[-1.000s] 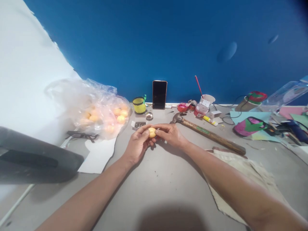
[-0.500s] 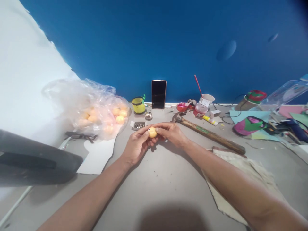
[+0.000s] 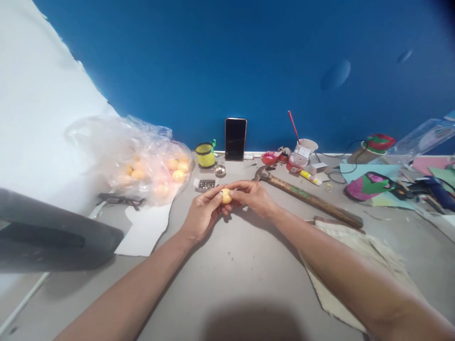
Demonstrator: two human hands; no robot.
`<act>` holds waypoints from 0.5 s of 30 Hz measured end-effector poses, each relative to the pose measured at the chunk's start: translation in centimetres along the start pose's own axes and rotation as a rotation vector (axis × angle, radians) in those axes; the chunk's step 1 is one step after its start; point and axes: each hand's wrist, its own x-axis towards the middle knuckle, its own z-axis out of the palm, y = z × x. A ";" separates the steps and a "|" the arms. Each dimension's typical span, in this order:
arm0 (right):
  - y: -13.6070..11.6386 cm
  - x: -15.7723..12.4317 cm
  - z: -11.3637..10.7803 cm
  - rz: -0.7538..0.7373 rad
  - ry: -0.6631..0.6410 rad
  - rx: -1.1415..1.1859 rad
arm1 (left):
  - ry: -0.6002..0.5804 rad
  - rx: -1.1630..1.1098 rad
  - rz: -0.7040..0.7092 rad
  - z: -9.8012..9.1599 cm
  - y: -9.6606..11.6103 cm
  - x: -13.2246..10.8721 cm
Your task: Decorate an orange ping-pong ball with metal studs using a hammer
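Observation:
Between both hands, just above the table, is a yellow-orange ping-pong ball [image 3: 226, 196]. My left hand [image 3: 203, 210] is closed on its left side, thumb in front and fingers behind and below. From the right, my right hand [image 3: 256, 196] pinches the same ball with the thumb against its face. A small dark mark shows on the ball near the left thumb; what it is cannot be made out. Right behind the hands sits a small open box [image 3: 206, 184] of little metal pieces. A small round shiny dish [image 3: 220, 170] stands behind that.
Clear plastic bags [image 3: 149, 166] with several orange balls lie at left, near black glasses [image 3: 121, 200]. A phone [image 3: 235, 139] leans on the blue wall beside a yellow cup [image 3: 205, 155]. At right are a hammer [image 3: 302, 192], a cloth [image 3: 341, 274] and a glue tube [image 3: 310, 178].
The view has shifted very slightly. Both hands keep their hold on the ball, which appears turned a little, if at all.

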 end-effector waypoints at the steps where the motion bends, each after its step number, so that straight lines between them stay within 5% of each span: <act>1: 0.0 0.0 0.0 -0.003 0.003 -0.008 | 0.004 0.008 0.003 0.0 0.0 0.0; 15: 0.3 0.0 0.1 0.012 0.023 0.011 | 0.010 0.028 -0.002 0.2 0.1 -0.2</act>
